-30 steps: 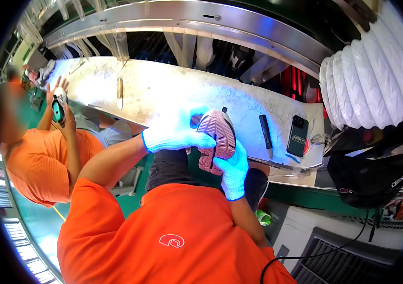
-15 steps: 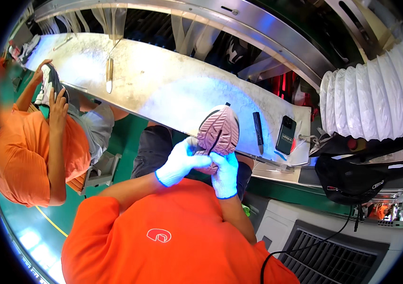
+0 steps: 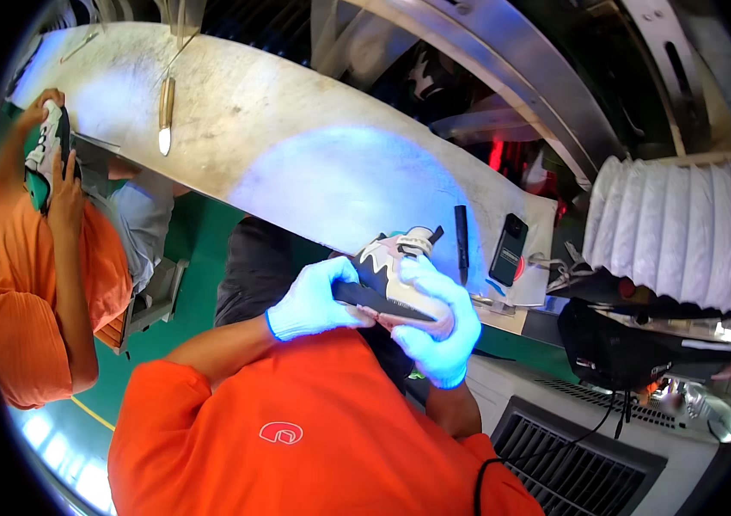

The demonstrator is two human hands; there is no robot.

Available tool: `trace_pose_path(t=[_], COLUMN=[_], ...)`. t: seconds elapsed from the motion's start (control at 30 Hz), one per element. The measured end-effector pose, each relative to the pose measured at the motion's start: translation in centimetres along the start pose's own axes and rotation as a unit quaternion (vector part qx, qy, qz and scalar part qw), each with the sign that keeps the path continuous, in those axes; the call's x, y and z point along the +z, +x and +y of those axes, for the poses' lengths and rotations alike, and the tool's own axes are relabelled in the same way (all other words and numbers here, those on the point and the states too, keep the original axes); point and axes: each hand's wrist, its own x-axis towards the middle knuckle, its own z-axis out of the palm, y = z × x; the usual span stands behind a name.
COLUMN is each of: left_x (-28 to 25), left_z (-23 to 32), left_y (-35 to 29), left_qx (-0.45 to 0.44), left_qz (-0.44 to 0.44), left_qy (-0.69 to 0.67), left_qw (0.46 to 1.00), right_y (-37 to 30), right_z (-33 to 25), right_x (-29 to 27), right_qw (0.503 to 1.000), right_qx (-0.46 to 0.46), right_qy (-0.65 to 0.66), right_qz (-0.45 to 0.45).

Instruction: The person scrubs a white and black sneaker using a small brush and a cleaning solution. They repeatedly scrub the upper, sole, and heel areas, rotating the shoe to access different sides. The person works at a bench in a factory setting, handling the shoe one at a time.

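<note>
A: Main item?
B: Shoe (image 3: 393,282), cream and black; it is held at the near edge of the workbench (image 3: 236,95), gripped from one side by the left hand (image 3: 318,297), from the other by the right hand (image 3: 444,325).
A: Workbench contents?
B: Black pen-like tool (image 3: 461,241) and phone (image 3: 510,248) are laid toward its right end; knife (image 3: 166,110), toward its left.

One shoe (image 3: 388,280), held tilted between two gloved hands.
I see a pale upper with black panels and a white zigzag, a teal patch and a black tab near the opening, and a dark band above a pinkish sole edge; the upper faces up and away from the wearer, sole edge lowest, by the near edge of the surface (image 3: 314,176).
</note>
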Motion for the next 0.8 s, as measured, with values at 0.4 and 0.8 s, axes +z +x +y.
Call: trace_pose_path(t=[0.4, 0.8], left_x=[-4.2, -3.7], left_z=[6.7, 8.3], left_y=[-1.9, 1.2], left_qx=[0.330, 0.442], left_qz=[0.028, -0.089], left_qy=[0.057, 0.163], left_qw=[0.942, 0.878], right_y=[4.8, 1.8], right_z=[-2.0, 0.9], right_x=[6.5, 4.2], right_qw=[0.983, 0.988], right_qx=[-0.130, -0.135], right_qy=[-0.129, -0.073], right_qz=[-0.011, 0.010])
